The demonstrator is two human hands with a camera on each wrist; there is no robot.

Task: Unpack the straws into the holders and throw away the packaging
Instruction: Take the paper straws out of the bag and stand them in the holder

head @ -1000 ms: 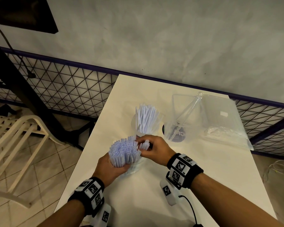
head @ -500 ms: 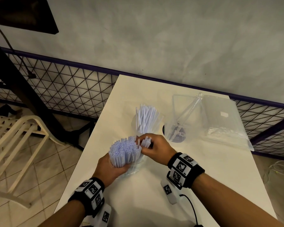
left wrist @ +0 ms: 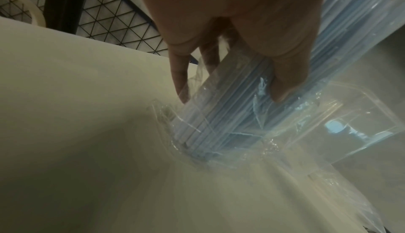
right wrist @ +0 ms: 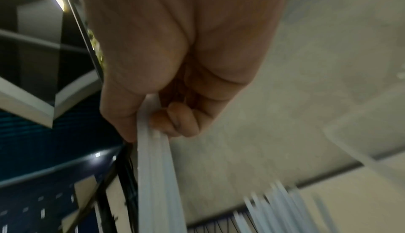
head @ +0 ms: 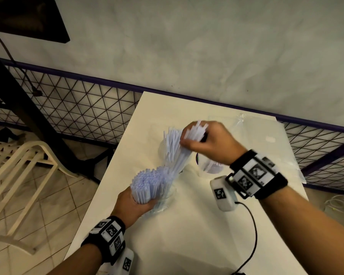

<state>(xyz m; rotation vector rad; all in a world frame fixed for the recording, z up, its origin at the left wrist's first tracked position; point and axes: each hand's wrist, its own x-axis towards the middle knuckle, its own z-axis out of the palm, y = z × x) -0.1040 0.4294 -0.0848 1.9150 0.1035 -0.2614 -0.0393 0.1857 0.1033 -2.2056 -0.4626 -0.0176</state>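
Observation:
My left hand (head: 135, 203) grips an opened clear pack of pale blue-white straws (head: 147, 183), upright near the table's left edge. In the left wrist view my left hand's fingers (left wrist: 282, 73) curl round the pack of straws (left wrist: 219, 124), whose lower end rests on the table. My right hand (head: 199, 139) grips a handful of straws (head: 179, 155), raised and tilted in front of the far holder (head: 163, 147), which is packed with straws. The right wrist view shows my right hand (right wrist: 175, 115) closed on that handful of straws (right wrist: 155, 176). A second clear holder (head: 211, 167) stands partly hidden under my right wrist.
Clear plastic packaging (head: 266, 139) lies at the table's back right. The white table (head: 187, 245) is narrow, with a wire fence (head: 77, 108) and wall behind it. A cream plastic chair (head: 22, 161) stands on the tiled floor to the left. A cable (head: 252, 231) trails from my right wrist.
My right hand has pulled a handful of straws up out of the pack and moved it away toward the far holder. My left hand has stayed put, holding the pack.

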